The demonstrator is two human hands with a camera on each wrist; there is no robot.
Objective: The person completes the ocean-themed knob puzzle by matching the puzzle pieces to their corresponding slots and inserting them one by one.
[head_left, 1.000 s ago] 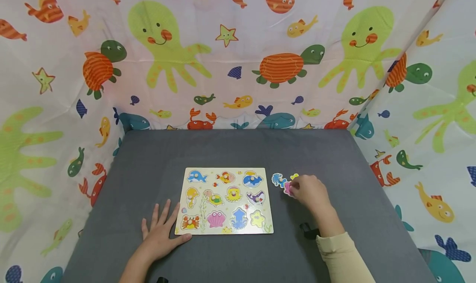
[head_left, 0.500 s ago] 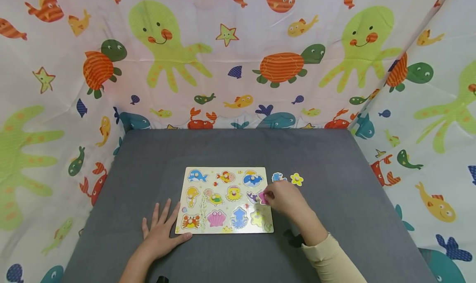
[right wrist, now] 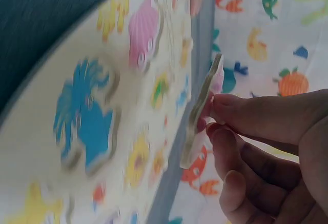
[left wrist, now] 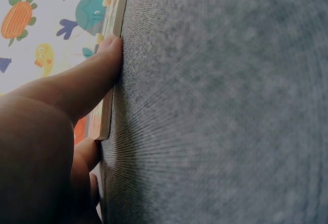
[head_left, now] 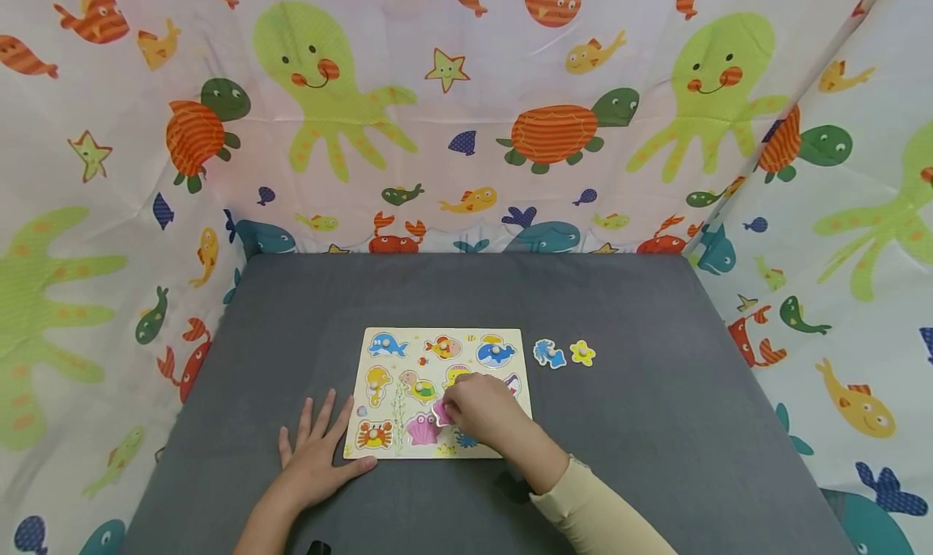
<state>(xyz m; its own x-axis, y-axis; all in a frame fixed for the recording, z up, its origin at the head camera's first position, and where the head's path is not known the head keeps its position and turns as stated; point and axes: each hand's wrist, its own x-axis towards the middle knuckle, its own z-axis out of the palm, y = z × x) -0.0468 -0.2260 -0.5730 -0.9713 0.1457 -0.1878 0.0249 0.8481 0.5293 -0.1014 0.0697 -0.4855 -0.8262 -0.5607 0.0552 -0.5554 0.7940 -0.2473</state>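
Observation:
My right hand [head_left: 487, 413] pinches a pink shell puzzle piece [head_left: 440, 413] by its knob, over the lower middle of the wooden peg puzzle board [head_left: 466, 334]. In the right wrist view, that shell piece [right wrist: 192, 126] stands tilted on edge, apart from the board, between thumb and fingertips. The pink shell-shaped recess [head_left: 421, 431] is close to its left, and the blue squid recess [right wrist: 84, 119] shows bare. Fingers spread, my left hand [head_left: 309, 466] lies at the board's lower left corner; its thumb [left wrist: 97, 70] touches the near edge.
Right of the board lie a blue squid piece [head_left: 550, 355] and a yellow star piece [head_left: 582, 353]. Several knobbed pieces, such as the crab [head_left: 374, 436], sit in the board. Grey cloth covers the table [head_left: 656, 360]; a sea-animal print curtain [head_left: 466, 117] surrounds it.
My right hand has picked up the pink shell piece from beside the star and squid pieces, carrying it left over the board. My left hand has stayed put.

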